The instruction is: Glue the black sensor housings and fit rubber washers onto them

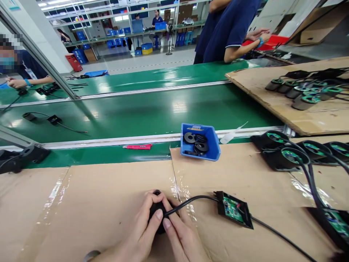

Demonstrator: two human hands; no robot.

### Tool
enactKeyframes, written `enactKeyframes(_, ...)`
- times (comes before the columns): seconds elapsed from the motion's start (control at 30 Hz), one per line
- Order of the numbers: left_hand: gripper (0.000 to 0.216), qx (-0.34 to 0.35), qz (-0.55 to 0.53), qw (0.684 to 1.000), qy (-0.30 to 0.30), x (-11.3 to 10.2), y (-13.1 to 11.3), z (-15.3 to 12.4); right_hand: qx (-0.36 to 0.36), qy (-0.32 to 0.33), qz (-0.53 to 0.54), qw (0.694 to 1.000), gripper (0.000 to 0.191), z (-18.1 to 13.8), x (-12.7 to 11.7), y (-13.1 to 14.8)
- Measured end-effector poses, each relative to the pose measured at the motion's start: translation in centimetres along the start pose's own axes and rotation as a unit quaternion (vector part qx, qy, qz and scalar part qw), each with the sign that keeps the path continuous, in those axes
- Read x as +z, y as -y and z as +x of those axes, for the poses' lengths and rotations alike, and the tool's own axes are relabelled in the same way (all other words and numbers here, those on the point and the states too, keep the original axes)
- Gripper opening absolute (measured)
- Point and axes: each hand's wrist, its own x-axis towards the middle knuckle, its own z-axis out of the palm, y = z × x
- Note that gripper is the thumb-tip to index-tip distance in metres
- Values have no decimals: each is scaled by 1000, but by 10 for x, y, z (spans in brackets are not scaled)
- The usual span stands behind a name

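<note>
My left hand point(139, 233) and my right hand point(182, 238) are both closed around a small round black part point(157, 211) on the cardboard-covered bench point(103, 203) near the front edge. A black cable point(191, 201) runs from that part to the right, to an open black case holding a green circuit board point(233, 209). A second cable leaves the case toward the lower right. Most of the black part is hidden by my fingers.
A blue bin point(200, 142) of black rings stands behind the hands. Several black coil assemblies point(286, 154) with cables lie at right, and more on a cardboard sheet point(272, 94). A red cutter point(137, 147) lies by the green conveyor point(136, 112). Other people stand at left and behind.
</note>
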Motion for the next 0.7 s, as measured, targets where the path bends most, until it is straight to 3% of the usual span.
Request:
enactKeyframes(0.2,30,30,16,999,5,4,-12,3,9,-50,35,998,50,-1,3,5)
enactKeyframes(0.5,27,21,-39,998,-43,9,-8,12,44,-70,89,993,43,6,4,7)
enactKeyframes(0.7,31,-9,-53,998,20,-6,-15,23,116,-49,186,974,38,14,-1,11)
